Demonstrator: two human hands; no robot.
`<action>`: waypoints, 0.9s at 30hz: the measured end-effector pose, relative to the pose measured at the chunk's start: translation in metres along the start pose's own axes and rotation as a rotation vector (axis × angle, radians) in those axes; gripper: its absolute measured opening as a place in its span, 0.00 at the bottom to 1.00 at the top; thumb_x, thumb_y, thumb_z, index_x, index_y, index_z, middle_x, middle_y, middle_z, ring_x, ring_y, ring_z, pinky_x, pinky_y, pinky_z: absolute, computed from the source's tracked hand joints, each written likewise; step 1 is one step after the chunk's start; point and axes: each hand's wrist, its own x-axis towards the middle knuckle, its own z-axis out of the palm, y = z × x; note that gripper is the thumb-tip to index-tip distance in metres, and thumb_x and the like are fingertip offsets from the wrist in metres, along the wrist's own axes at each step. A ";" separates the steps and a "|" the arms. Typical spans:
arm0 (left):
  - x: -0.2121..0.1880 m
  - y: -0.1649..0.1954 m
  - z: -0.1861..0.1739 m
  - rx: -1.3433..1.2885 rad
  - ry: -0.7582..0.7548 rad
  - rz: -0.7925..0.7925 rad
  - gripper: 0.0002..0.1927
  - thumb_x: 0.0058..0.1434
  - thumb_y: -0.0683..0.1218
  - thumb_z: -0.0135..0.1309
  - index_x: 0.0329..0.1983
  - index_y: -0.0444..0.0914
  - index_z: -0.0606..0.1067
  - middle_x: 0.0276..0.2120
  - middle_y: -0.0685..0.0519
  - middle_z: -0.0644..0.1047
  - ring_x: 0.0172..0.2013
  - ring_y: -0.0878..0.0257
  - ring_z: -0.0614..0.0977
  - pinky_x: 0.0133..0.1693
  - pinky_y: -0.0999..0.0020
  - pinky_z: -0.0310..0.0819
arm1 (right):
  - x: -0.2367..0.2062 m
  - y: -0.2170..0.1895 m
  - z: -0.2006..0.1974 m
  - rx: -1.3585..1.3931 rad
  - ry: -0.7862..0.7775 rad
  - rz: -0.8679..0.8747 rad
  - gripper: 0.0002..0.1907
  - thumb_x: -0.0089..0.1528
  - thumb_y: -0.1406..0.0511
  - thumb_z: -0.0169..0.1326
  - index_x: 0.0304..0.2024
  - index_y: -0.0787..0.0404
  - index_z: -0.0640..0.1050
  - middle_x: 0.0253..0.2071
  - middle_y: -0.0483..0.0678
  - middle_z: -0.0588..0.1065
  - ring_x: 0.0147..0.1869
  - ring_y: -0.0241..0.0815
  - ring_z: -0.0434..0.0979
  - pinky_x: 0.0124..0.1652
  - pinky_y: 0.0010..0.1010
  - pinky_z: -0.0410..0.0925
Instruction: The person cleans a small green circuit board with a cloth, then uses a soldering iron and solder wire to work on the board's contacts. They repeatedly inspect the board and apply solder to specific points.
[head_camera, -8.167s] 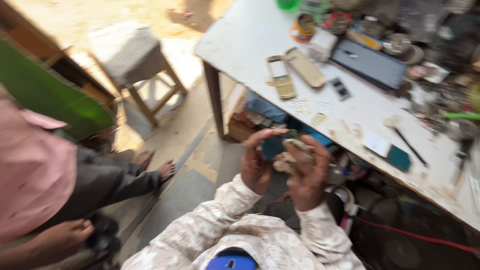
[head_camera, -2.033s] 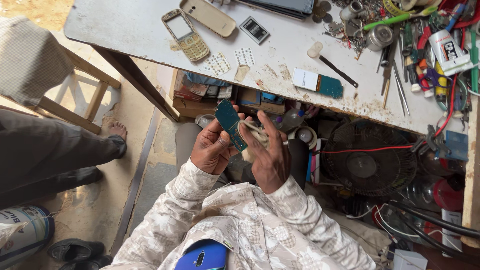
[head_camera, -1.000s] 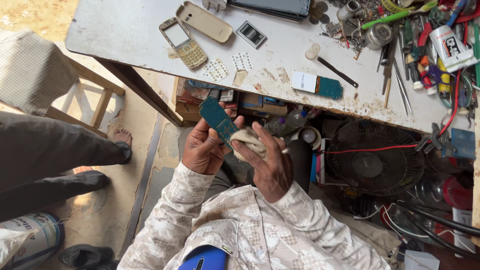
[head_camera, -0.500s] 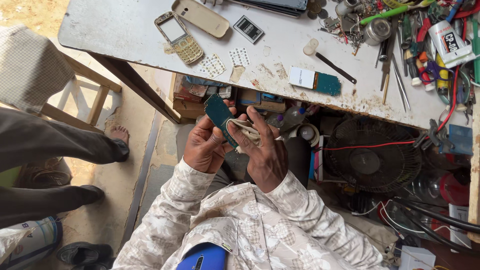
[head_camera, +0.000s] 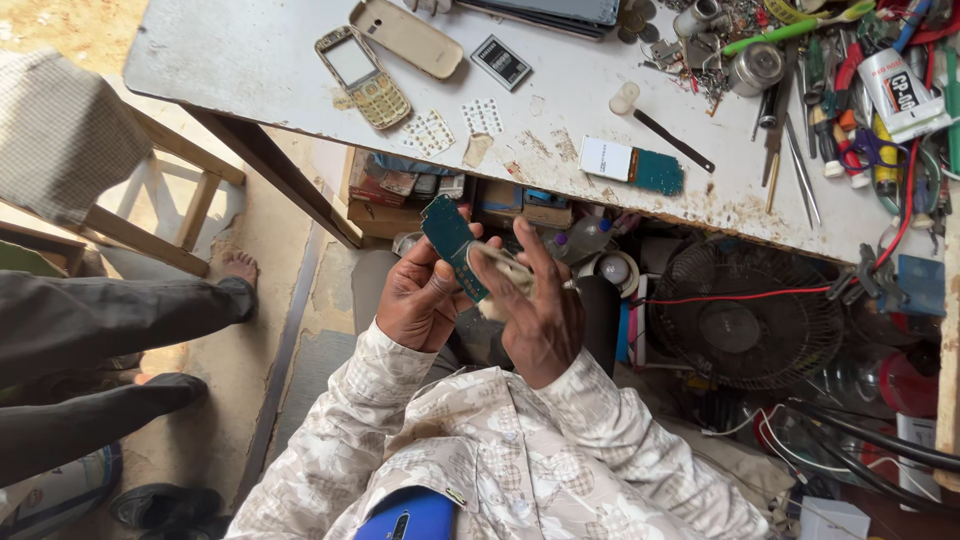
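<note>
Both hands — left, right — clamped on green circuit board, pale cloth.

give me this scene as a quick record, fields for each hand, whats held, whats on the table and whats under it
left hand: holds a green circuit board, tilted, by its lower part
right hand: presses a pale cloth against the board
table: white worktop, worn and stained
on table: gold keypad phone front, beige back cover, battery, second green board, tools at the far right
under table: black fan, cardboard boxes
nearby: another person's legs, wooden stool
</note>
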 end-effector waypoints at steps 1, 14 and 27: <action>0.001 -0.001 0.001 0.007 -0.003 -0.009 0.32 0.70 0.42 0.55 0.75 0.35 0.60 0.67 0.45 0.71 0.64 0.48 0.72 0.59 0.51 0.79 | 0.001 -0.001 0.001 0.001 -0.008 0.025 0.40 0.58 0.84 0.53 0.67 0.42 0.74 0.73 0.53 0.61 0.64 0.52 0.73 0.58 0.39 0.73; 0.004 0.007 0.002 0.034 -0.010 0.041 0.30 0.70 0.41 0.54 0.74 0.35 0.60 0.66 0.46 0.71 0.68 0.48 0.72 0.60 0.49 0.78 | -0.008 -0.001 0.001 -0.020 0.028 -0.133 0.39 0.61 0.82 0.54 0.65 0.37 0.75 0.73 0.50 0.59 0.68 0.53 0.70 0.62 0.36 0.74; 0.006 0.004 0.006 -0.013 -0.003 -0.007 0.31 0.71 0.41 0.55 0.75 0.35 0.60 0.66 0.45 0.71 0.66 0.47 0.72 0.59 0.50 0.79 | -0.008 0.001 0.001 -0.010 -0.006 -0.067 0.35 0.63 0.81 0.52 0.64 0.40 0.77 0.72 0.52 0.60 0.67 0.52 0.70 0.62 0.38 0.74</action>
